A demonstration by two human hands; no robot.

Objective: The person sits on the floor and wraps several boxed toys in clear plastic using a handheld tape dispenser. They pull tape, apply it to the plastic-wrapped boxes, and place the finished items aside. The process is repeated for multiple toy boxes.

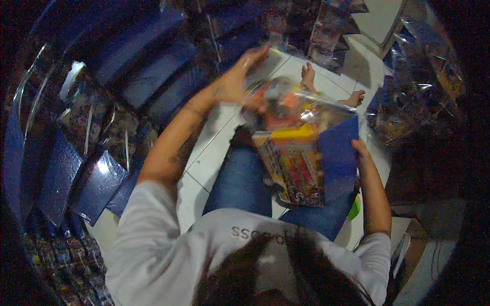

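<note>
A box-like package [301, 168] is over my lap, with a bright printed front, a yellow strip and a blue side panel. Shiny clear plastic covers its upper part, which is blurred. At its right edge my right hand [361, 152] grips the blue panel, fingers partly hidden. My left hand [242, 81] is at the upper left corner, fingers and thumb spread wide and smeared by motion. It is close to the clear plastic; whether it touches cannot be made out.
Stacks of blue, plastic-wrapped packages [148, 66] rise on the left and far side. More wrapped packages [423, 102] stand on the right. White floor tiles [196, 168] lie below my jeans-covered legs [240, 178]. Bare feet [309, 76] are on the floor ahead. An open carton [408, 245] is at lower right.
</note>
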